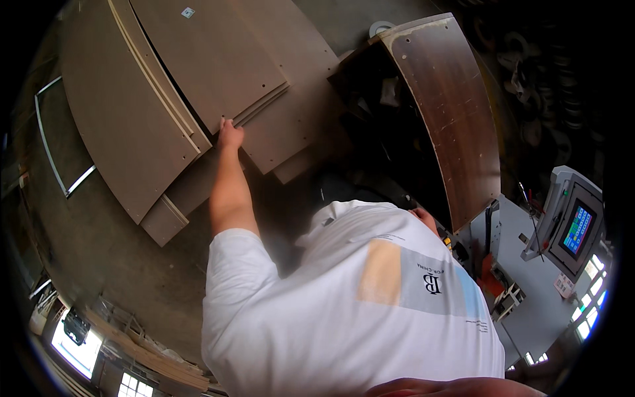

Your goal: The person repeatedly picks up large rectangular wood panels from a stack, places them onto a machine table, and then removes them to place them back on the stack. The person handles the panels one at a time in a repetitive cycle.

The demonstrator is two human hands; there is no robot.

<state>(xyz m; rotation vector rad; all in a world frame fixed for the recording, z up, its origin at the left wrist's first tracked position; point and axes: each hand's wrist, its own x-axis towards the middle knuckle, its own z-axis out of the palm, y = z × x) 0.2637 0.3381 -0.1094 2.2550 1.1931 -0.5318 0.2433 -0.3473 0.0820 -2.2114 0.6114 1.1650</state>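
My left arm reaches forward to a stack of flat grey-brown boards. At the near corner of the upper board (218,59), my left hand (231,134) is closed on the edge, with fingertips showing at the corner. Under that board lie more panels (281,139), drilled with small holes. A second stack of boards (126,112) is just left of the hand. Only a small part of my right hand (424,217) shows past my white shirt, close to the lower end of a dark brown wooden panel (450,112). Its fingers are mostly hidden.
At the right stands a grey machine (529,291) with a lit control screen (577,228). Rolls of strip material (522,73) hang in the dark behind the brown panel. A metal frame (49,139) lies on the floor at the far left. Long boards (145,357) are at the lower left.
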